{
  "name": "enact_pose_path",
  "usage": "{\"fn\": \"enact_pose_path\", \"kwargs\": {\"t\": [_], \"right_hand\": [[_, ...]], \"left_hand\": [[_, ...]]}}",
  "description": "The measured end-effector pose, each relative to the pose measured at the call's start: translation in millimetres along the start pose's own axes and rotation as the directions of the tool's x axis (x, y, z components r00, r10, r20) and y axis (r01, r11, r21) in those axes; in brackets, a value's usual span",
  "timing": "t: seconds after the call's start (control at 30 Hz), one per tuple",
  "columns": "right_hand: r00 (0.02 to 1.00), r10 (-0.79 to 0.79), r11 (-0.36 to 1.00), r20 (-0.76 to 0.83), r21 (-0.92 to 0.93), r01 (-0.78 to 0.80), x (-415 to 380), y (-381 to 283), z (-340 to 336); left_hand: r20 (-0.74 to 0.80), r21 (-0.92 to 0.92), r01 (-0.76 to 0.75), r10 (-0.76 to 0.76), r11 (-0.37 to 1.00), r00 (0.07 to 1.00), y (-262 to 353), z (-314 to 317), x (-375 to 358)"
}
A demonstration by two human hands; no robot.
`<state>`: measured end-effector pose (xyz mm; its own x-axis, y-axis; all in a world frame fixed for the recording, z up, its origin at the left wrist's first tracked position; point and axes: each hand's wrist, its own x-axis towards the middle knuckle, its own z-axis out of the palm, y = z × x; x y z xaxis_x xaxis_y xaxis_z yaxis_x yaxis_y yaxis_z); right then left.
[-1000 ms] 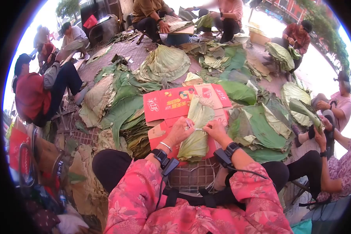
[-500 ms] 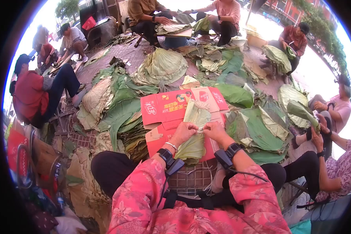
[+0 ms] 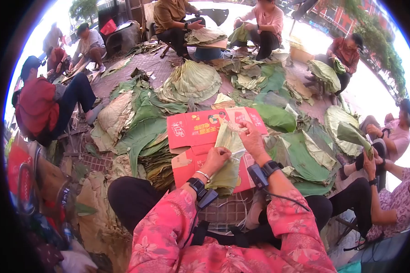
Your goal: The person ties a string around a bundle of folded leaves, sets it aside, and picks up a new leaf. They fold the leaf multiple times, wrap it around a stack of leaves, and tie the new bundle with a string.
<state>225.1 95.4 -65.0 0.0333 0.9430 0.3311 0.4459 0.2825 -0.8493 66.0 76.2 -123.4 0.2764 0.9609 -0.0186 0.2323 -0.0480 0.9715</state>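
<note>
A folded, pale green leaf bundle [image 3: 227, 172] lies over a flattened red cardboard box [image 3: 187, 129] in front of me. My left hand [image 3: 217, 159] pinches something thin at the left side of the bundle's middle. Farther up and to the right, my right hand [image 3: 252, 138] has its fingers bent beside the bundle's upper end; what they hold, if anything, is too small to name. A thin pale strand crosses the bundle near its middle, between the two hands.
Stacked leaves [image 3: 157, 159] rise left of the cardboard, and more green leaves [image 3: 305, 157] spread on the right. A fanned leaf pile [image 3: 191, 82] stands beyond. Several seated people surround the piles, one co-worker [image 3: 394, 195] close at the right.
My right hand has moved up and away from my left hand, which stays near the bundle's middle. The two hands were close together before. At the back, a co-worker's dark leaf has shifted.
</note>
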Motion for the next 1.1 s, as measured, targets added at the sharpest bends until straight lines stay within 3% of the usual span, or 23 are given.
{"fn": "enact_pose_path", "kwargs": {"t": [0.07, 0.1, 0.2, 0.23, 0.33, 0.53, 0.63, 0.77, 0.93, 1.03, 1.1], "right_hand": [[0.977, 0.083, 0.995, 0.194, -0.073, -0.070, -7.6, 3.0, -13.8], [0.966, 0.034, 0.997, 0.254, -0.073, -0.016, -16.5, 4.8, -11.7], [0.915, 0.083, 0.992, 0.395, -0.121, -0.038, -35.9, 10.9, -4.2], [0.881, 0.202, 0.979, 0.428, -0.085, -0.183, -39.4, 8.5, -2.5], [0.936, 0.078, 0.995, 0.343, -0.090, -0.049, -43.6, 20.9, 6.8], [0.923, 0.115, 0.932, 0.368, -0.361, 0.028, -31.8, 14.8, -3.1], [0.880, 0.201, 0.959, 0.431, -0.271, -0.086, -29.7, 10.3, -6.2], [0.904, 0.157, 0.967, 0.398, -0.250, -0.058, -46.7, 4.1, -1.9], [0.935, 0.098, 0.927, 0.342, -0.372, 0.039, -54.6, 2.9, 2.2], [0.926, 0.120, 0.974, 0.357, -0.222, -0.041, -54.1, 13.2, 3.2], [0.955, 0.104, 0.970, 0.277, -0.242, -0.035, -48.8, 12.6, 0.5]], "left_hand": [[-0.006, -0.019, 0.005, -0.005, 1.000, 1.000, 3.7, 0.0, -4.5], [0.007, -0.046, 0.001, 0.000, 0.999, 1.000, -0.1, 1.4, -2.6], [0.032, -0.129, -0.012, 0.016, 0.992, 0.999, -9.6, 2.8, 1.1], [0.033, -0.157, -0.018, 0.024, 0.987, 0.999, -8.3, 1.7, 0.3], [0.034, -0.202, -0.036, 0.043, 0.979, 0.998, -13.7, -1.5, 1.5], [0.123, -0.132, 0.040, -0.024, 0.990, 0.992, -7.8, -8.0, 6.9], [0.170, -0.190, 0.118, -0.085, 0.975, 0.982, 4.2, -12.5, 6.7], [0.266, -0.383, 0.208, -0.108, 0.900, 0.958, -7.0, -16.0, 11.2], [0.230, -0.355, 0.153, -0.073, 0.922, 0.970, -9.1, -14.5, 10.3], [0.175, -0.379, 0.130, -0.067, 0.916, 0.982, -5.7, -12.4, 6.4], [0.149, -0.410, 0.120, -0.063, 0.904, 0.987, -5.6, -10.5, 4.9]]}}
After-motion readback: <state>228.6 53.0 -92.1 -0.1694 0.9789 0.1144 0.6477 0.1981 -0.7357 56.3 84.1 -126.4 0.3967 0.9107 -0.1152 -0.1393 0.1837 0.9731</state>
